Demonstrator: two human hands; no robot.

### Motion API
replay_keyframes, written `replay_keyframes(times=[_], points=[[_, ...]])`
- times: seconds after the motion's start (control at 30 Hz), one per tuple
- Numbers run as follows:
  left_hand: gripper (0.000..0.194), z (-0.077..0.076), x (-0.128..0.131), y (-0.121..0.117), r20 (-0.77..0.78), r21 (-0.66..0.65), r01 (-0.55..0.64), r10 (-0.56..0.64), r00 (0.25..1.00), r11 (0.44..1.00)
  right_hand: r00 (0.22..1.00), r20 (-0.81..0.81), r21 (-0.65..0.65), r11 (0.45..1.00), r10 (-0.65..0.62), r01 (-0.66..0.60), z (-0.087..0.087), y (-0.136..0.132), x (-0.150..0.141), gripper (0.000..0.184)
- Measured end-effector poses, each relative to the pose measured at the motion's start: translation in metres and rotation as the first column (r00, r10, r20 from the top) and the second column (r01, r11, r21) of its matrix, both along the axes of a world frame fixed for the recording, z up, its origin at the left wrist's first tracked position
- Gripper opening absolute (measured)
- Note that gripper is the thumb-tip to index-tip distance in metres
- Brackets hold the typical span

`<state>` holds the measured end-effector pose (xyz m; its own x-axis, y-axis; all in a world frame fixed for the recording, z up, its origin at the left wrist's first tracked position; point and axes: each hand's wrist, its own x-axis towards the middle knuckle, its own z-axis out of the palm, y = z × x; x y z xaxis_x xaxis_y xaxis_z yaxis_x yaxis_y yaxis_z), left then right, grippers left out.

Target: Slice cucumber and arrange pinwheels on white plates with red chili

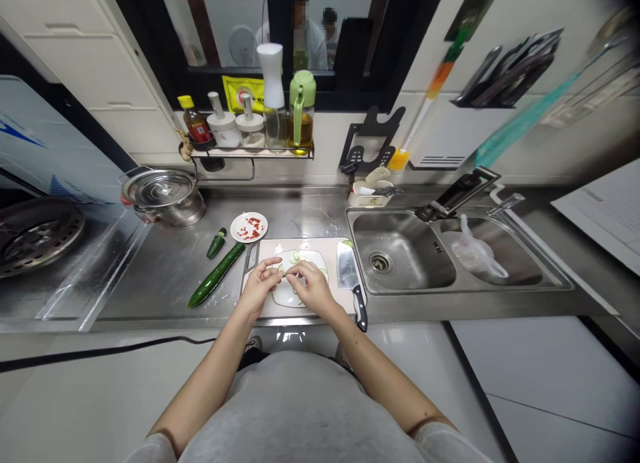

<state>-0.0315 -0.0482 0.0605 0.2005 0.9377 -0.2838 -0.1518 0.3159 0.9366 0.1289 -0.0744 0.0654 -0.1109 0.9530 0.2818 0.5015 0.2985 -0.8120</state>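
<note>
Over a white square plate (287,297), my left hand (261,284) and my right hand (311,286) meet with their fingertips pinched. Between them is a small, thin cucumber slice (281,268), partly hidden by the fingers. More pale cucumber slices (297,257) lie on the plate, some covered by my hands. The plate rests on a light cutting board (270,248). A cleaver (347,268) with a black handle lies on the board's right side, near a cucumber end piece (348,243). Left of the board are a long cucumber (216,276) and a short cucumber piece (215,245).
A small white plate (242,235) with chopped red bits sits behind the long cucumber. A lidded steel pot (170,196) stands at the left, and a double sink (407,249) holding a plastic bag (473,253) is at the right. Bottles (301,116) line a wall rack.
</note>
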Motion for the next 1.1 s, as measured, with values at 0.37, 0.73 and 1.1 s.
replay_keyframes(times=[0.37,0.73,1.1], points=[[0.052,-0.007,0.006,0.003,-0.107,0.198,0.006,0.015,0.994,0.98,0.949,-0.285,-0.285,0.957,-0.135,0.051,-0.012,0.004,-0.007,0.014],[0.039,-0.028,0.016,0.001,-0.245,0.267,-0.016,0.083,0.966,0.964,0.888,-0.393,-0.597,0.801,-0.237,-0.051,-0.023,0.014,0.005,0.009],[0.016,-0.078,0.018,-0.011,-0.55,0.142,0.135,-0.035,0.835,0.981,0.999,0.016,-0.535,0.844,0.032,-0.018,-0.058,0.024,0.03,0.008]])
